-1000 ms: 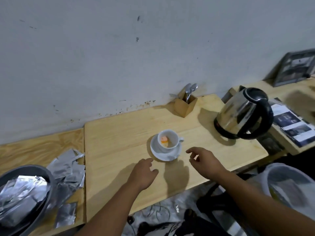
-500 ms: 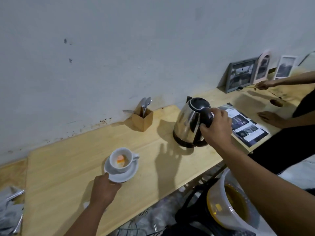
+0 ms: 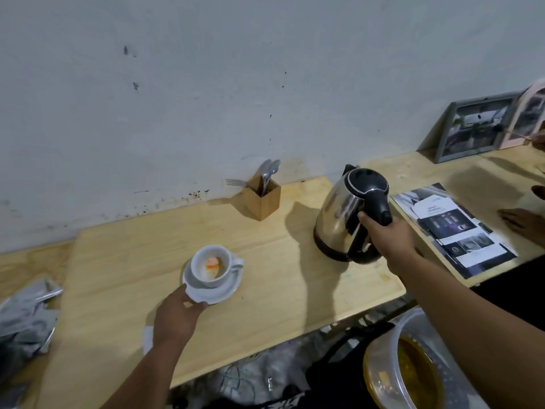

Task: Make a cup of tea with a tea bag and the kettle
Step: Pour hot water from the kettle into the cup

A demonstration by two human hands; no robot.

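A white cup (image 3: 211,265) stands on a white saucer (image 3: 224,292) in the middle of the wooden table (image 3: 124,261). Inside the cup lies a tea bag with an orange tag (image 3: 213,263). My left hand (image 3: 177,315) grips the saucer's near edge. The steel kettle (image 3: 343,215) with a black lid and handle stands to the right on the table. My right hand (image 3: 386,236) is wrapped around its black handle.
A wooden holder (image 3: 261,199) with spoons and a fork stands by the wall. Silver foil packets (image 3: 26,317) lie at the left. A printed leaflet (image 3: 454,228), photo frames (image 3: 477,126) and another person's hands (image 3: 528,222) are at the right. A plastic bin (image 3: 413,367) stands below.
My right hand reached over and closed on the kettle's handle. My left hand moved forward and took hold of the saucer's edge. The view swung right, then partly back.
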